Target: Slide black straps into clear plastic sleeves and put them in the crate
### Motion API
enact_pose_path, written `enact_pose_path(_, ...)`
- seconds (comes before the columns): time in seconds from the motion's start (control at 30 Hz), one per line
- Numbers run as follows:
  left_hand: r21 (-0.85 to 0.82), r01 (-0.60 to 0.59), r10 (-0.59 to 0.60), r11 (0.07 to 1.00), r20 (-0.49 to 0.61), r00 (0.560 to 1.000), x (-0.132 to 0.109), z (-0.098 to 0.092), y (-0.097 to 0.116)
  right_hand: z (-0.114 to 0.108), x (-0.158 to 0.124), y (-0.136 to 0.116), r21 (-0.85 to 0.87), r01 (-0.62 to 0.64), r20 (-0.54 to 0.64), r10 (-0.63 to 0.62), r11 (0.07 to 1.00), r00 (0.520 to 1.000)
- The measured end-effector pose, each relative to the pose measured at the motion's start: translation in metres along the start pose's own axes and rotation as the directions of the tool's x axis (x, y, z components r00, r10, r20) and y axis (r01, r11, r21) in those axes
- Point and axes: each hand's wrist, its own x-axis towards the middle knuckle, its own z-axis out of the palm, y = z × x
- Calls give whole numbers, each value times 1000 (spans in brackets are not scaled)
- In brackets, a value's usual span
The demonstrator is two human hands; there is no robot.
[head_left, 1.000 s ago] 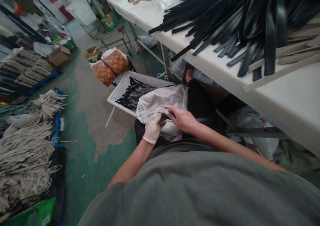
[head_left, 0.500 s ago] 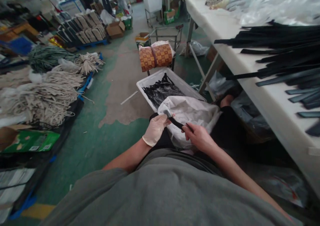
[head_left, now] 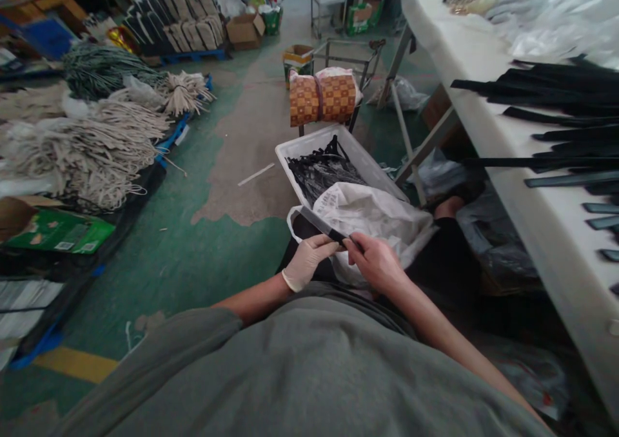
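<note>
My left hand [head_left: 308,261], in a white glove, pinches one short black strap [head_left: 323,226] over my lap. My bare right hand [head_left: 376,263] grips the same strap at its near end, fingers closed. The strap's far end points up and left, away from me. Just behind the hands lies a white plastic bag [head_left: 374,216] on my knees. Beyond the bag a white bin [head_left: 300,150] on the floor holds several black straps [head_left: 323,170].
A white table [head_left: 527,195] on the right carries a pile of long black straps [head_left: 556,89]. A checkered stool [head_left: 323,98] stands past the bin. Heaps of pale cords [head_left: 82,150] lie along the left floor. Cardboard boxes [head_left: 245,28] sit farther back.
The view has swung left and up, away from the table. My hands have drawn closer together on the strap, whose free end now sticks out past the gloved hand.
</note>
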Motion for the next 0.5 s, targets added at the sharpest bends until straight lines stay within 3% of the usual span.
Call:
enact_pose_path(0.07, -129, -3, -2, 992, -37, 999, 3, 1, 3, 2, 1, 2, -10, -9, 6, 9, 1000, 1000)
enact_pose_path(0.13, -236, -34, -1, 971, -147, 989, 9, -2, 12, 4, 1, 4, -15, -49, 41, 50, 999, 998)
enact_pose_path(0.23, -147, -181, 139, 972, -261, 955, 17, -14, 40, 4, 0, 1, 59, -65, 140, 56, 996, 988)
enact_pose_path(0.3, 22, -390, 381, 920, -274, 883, 18, -27, 69, 1, -2, -5, 146, -35, 159, 12, 989, 987)
enact_pose_path(0.4, 147, -624, 637, 767, -290, 715, 17, -43, 104, -4, -5, -13, 234, 10, 120, -40, 972, 992)
enact_pose_path(0.43, 143, -646, 653, 750, -314, 690, 18, -47, 108, -4, -5, -15, 260, 15, 120, -48, 966, 992)
enact_pose_path(0.47, 119, -636, 632, 762, -349, 692, 20, -50, 107, -4, -4, -15, 284, 10, 135, -50, 959, 990)
enact_pose_path(0.5, 71, -590, 566, 804, -392, 725, 22, -51, 101, -2, -4, -15, 304, -7, 161, -44, 953, 986)
